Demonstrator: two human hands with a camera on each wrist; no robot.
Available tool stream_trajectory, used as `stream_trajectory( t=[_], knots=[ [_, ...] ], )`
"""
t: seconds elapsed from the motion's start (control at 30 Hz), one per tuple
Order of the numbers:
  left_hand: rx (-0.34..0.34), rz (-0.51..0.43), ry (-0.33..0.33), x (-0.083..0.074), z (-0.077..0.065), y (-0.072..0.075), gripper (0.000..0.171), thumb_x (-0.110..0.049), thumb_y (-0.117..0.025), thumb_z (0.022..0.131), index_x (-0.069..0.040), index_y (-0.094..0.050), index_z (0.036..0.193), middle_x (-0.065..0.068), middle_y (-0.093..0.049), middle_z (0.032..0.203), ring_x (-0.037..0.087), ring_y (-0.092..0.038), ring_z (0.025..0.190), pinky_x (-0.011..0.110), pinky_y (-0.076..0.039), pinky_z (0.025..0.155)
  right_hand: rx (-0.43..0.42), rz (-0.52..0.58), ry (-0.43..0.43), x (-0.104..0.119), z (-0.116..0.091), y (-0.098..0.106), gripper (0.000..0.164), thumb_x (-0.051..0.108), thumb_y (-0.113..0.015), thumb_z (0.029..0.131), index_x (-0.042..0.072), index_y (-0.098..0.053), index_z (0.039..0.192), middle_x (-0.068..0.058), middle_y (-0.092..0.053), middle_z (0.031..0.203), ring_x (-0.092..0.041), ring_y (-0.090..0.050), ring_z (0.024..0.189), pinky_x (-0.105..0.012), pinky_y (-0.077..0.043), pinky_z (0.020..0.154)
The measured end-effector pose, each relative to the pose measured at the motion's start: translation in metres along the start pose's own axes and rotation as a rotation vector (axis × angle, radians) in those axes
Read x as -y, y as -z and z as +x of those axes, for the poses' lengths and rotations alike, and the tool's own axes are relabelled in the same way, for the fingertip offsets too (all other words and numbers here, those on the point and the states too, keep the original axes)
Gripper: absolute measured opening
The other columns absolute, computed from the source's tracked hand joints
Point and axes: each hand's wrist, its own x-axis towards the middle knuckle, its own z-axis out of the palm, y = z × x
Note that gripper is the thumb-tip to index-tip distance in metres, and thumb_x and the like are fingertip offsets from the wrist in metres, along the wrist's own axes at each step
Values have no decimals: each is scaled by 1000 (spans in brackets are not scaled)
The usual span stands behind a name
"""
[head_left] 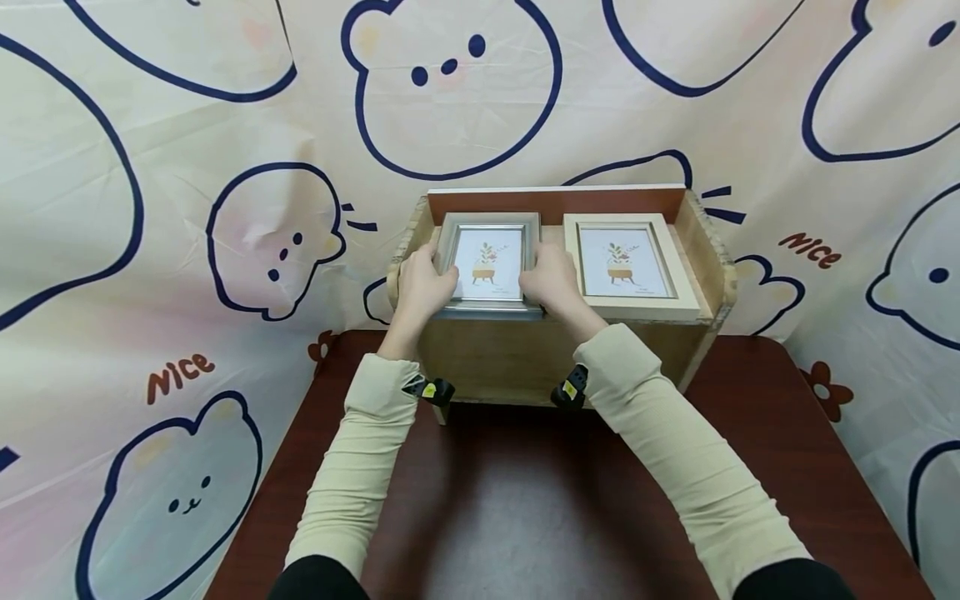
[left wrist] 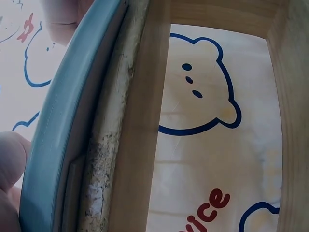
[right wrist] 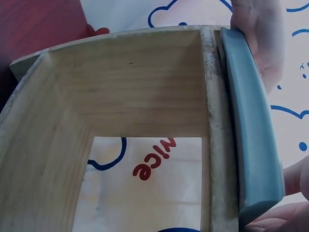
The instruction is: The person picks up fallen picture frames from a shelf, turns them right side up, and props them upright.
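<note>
A silver-grey picture frame (head_left: 486, 262) with a potted-plant print leans back on the top of a wooden shelf unit (head_left: 495, 358). My left hand (head_left: 424, 285) grips its left side, thumb on the front. On the opposite side, my right hand (head_left: 553, 282) holds the frame's right edge, close to a cream picture frame (head_left: 621, 260) with a similar print. The left wrist view has the grey frame's bluish-looking edge (left wrist: 65, 121) along the shelf's rough board edge. Fingers (right wrist: 263, 41) appear at both ends of that edge in the right wrist view.
The shelf unit stands at the back of a dark red-brown table (head_left: 525, 500). Its raised side panel (head_left: 708, 250) flanks the cream frame on the right. Behind everything hangs a cloth (head_left: 300, 125) printed with cartoon bears. Dark wrist cameras (head_left: 572, 387) sit at both cuffs.
</note>
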Motion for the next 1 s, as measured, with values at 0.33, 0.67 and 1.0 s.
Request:
stream_trajectory(
  t=[0.33,0.67,1.0],
  knots=[
    [-106,-88,-34,-5,-2,0,37,-6,-53,81,4,-54,116,19,-56,112,29,-51,102,42,-41,87,-49,171,-54,0,2,7,27,-9,-45,74,-4,-60,95,-14,-58,99,-23,-46,87,-28,-39,64],
    [-184,-147,-85,-3,-4,-7,47,8,-44,78,8,-49,125,22,-49,124,32,-43,116,41,-35,98,-17,311,-168,-6,9,21,58,-7,-50,77,3,-43,134,-13,-48,132,-21,-40,123,-29,-42,91],
    [-297,-242,-163,-2,-6,-9,43,12,-46,78,10,-51,122,23,-50,123,31,-45,115,37,-38,96,123,545,-300,-13,20,36,52,2,-63,83,0,-46,132,-13,-42,135,-22,-48,115,-27,-45,88]
  ],
)
